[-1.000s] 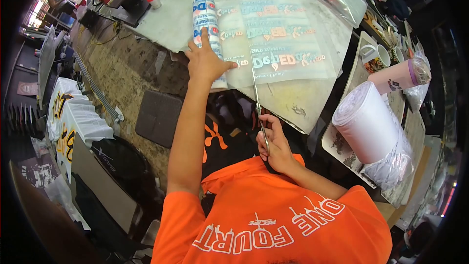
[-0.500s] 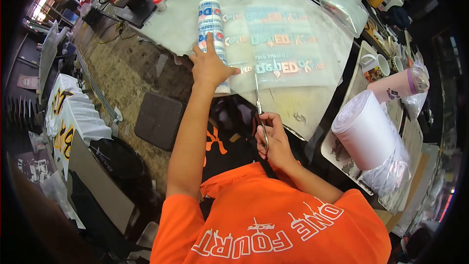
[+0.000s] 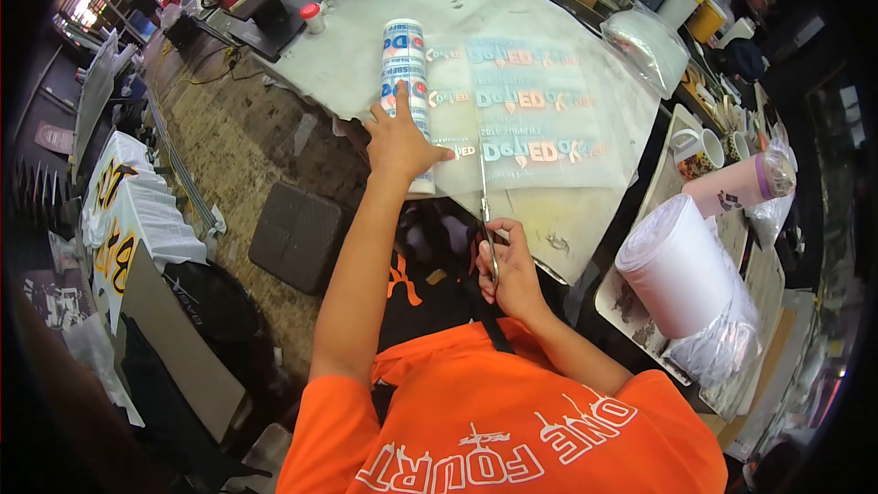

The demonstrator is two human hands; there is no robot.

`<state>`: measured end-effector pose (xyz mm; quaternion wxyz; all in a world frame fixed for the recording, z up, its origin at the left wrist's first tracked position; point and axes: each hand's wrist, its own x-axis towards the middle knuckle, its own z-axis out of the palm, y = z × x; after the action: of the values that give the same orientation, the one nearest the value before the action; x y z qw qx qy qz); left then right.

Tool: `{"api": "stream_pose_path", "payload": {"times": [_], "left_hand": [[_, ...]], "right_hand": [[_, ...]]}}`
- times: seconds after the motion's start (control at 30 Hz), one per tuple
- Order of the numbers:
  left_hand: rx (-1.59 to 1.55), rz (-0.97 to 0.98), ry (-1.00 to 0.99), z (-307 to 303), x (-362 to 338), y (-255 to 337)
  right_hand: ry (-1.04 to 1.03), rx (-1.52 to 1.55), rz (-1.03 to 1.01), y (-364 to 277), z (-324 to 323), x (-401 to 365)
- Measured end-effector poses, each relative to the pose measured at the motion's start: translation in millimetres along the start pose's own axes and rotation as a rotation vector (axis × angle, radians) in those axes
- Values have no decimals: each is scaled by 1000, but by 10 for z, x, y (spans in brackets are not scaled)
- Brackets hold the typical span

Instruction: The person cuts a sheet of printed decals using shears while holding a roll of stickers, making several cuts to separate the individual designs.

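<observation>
Printed roll (image 3: 403, 59) is laid lengthwise on the bench (image 3: 352, 69), its near end at the front edge. Clear film (image 3: 540, 123) w/ mirrored lettering in rows is spread flat to the R of it. L hand (image 3: 401, 151) is placed palm-down over the roll's near half; grip is unclenched, fingers splayed along the roll, thumb stretched out over the film's L strip.

Scissors (image 3: 485, 208) are grasped by R hand (image 3: 510, 270), held below the bench edge; fingers are curled at the handles, blades pointed away along the film, btwn L strip & main sheet. Whether blades are parted can't be told.

Red-lidded jar (image 3: 313, 20) is set near the far L edge; clear plastic bag (image 3: 646, 48) is seen at far R. On a tray (image 3: 606, 300) to the R, a thick white roll (image 3: 672, 265) is stood tilted, partly wrapped in plastic, w/ pink tumbler (image 3: 732, 187) & patterned mug (image 3: 695, 155) beyond.
</observation>
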<state>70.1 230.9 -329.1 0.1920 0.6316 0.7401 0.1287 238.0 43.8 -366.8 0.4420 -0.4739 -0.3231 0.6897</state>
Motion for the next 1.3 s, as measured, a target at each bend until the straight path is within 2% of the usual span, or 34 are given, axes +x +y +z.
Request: {"api": "stream_pose_path", "payload": {"times": [1.3], "left_hand": [[10,17,21,12,1,-37]], "right_hand": [[57,-154,-2,-311,-63,609]]}}
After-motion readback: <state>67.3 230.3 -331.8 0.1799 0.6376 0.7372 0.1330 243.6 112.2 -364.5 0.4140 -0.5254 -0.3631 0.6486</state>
